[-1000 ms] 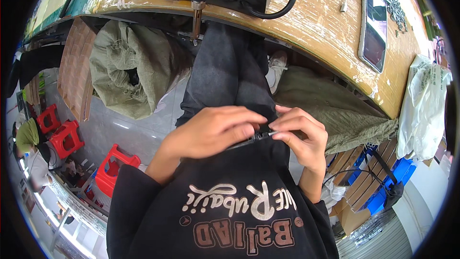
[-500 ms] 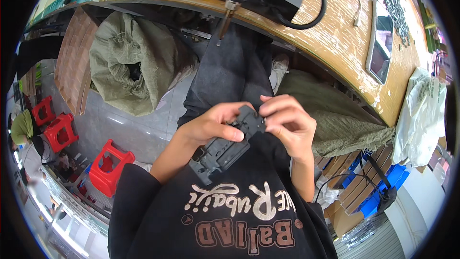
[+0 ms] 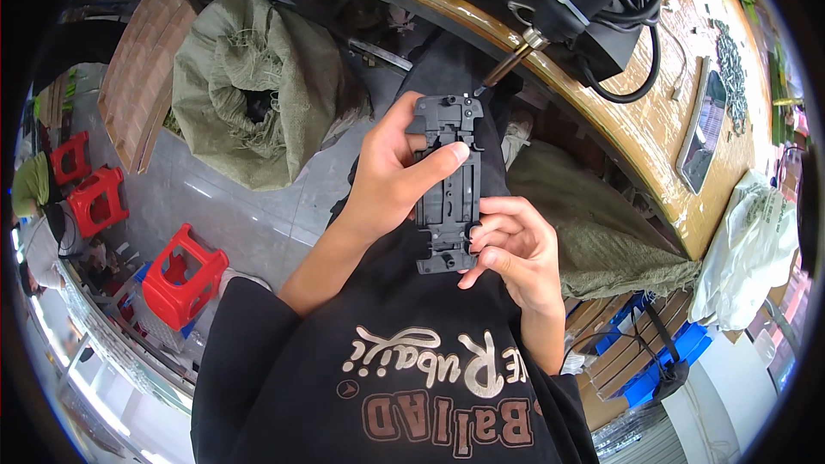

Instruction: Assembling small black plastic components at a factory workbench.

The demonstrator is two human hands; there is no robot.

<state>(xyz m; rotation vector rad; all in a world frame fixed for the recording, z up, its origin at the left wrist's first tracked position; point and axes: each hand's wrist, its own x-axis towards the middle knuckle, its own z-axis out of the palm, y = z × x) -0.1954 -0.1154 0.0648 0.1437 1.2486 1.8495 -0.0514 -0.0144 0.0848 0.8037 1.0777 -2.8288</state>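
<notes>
Near center I count one black plastic frame (image 3: 449, 198): left hand (image 3: 391, 180) grasping it, right hand (image 3: 520, 255) at its near right edge, can't tell if gripping. Left, three red stools (image 3: 166, 296); far right, one phone (image 3: 702, 127).

This looks like a workshop or small factory floor. A scuffed wooden workbench (image 3: 640, 133) carries a cabled black machine (image 3: 498, 9) with a metal tip (image 3: 507, 64) and, far right, a heap of small dark parts (image 3: 730, 77). A coarse woven sack (image 3: 215, 125) stands left on grey tiles (image 3: 236, 223), with red plastic stools (image 3: 163, 292) nearer and stacked brown cartons (image 3: 649, 344) near right.
</notes>
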